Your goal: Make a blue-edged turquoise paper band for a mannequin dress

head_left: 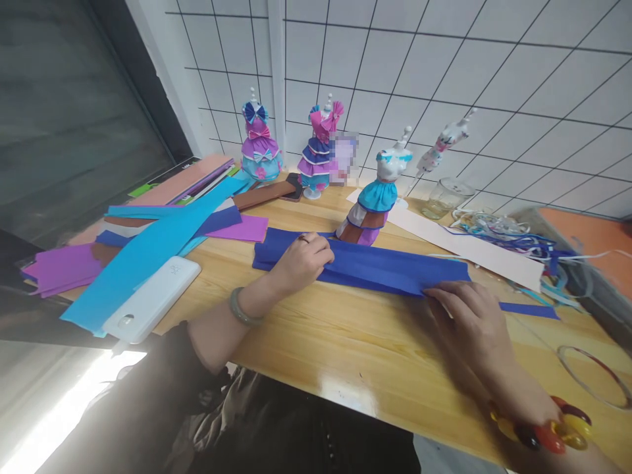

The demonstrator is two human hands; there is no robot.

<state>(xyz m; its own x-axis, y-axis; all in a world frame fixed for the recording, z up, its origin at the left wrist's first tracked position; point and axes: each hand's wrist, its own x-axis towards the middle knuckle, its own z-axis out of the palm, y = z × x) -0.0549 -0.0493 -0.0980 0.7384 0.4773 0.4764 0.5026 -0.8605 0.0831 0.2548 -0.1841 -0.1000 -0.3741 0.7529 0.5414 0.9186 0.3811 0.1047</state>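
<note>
A long dark blue strip of crepe paper (390, 265) lies across the table before me, with a fold along its near edge. My left hand (307, 258) rests on its left part, fingers curled and pinching the paper. At the near right edge, my right hand (469, 319) pinches the strip between thumb and fingers. Just behind the strip stands a small dress form (378, 191) in a turquoise, white, brown and purple layered skirt. A narrow blue offcut (530, 310) lies right of my right hand.
Two dressed forms (261, 148) and a bare one (444, 141) stand along the tiled wall. Coloured paper sheets (162, 234) and a white power bank (153, 299) lie left. A glass jar (447, 197), tangled ribbons (513, 234), a pale strip (464, 247) and a ring (592, 375) lie right.
</note>
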